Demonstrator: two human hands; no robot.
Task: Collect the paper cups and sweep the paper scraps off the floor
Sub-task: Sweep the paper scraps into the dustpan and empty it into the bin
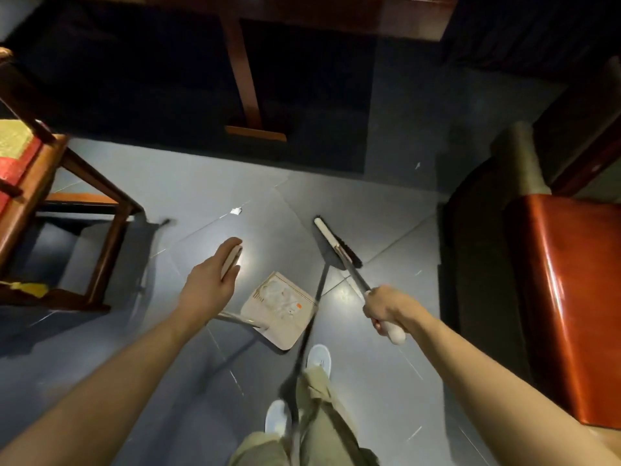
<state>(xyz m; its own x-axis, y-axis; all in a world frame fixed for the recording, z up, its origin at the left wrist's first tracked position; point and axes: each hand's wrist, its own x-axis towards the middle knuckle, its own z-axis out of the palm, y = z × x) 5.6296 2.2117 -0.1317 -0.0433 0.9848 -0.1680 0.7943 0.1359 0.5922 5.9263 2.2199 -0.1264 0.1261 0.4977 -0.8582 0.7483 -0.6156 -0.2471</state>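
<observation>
My right hand (386, 309) grips the white end of a broom handle. The broom head (337, 245), white on top with dark bristles, rests on the grey floor ahead of me. My left hand (215, 277) holds the pale grip of a long-handled dustpan. The beige dustpan (285, 309) hangs low between my hands with crumpled white paper scraps inside. One white paper scrap (237, 211) lies on the floor beyond my left hand. A tiny white scrap (417, 165) lies further right. No paper cups are in view.
A wooden chair (67, 183) with a red and gold cushion stands at the left. A dark wooden table with a central leg (245, 79) is ahead. A red-brown armchair (568, 297) fills the right side. My white shoes (317, 358) stand on the tiles.
</observation>
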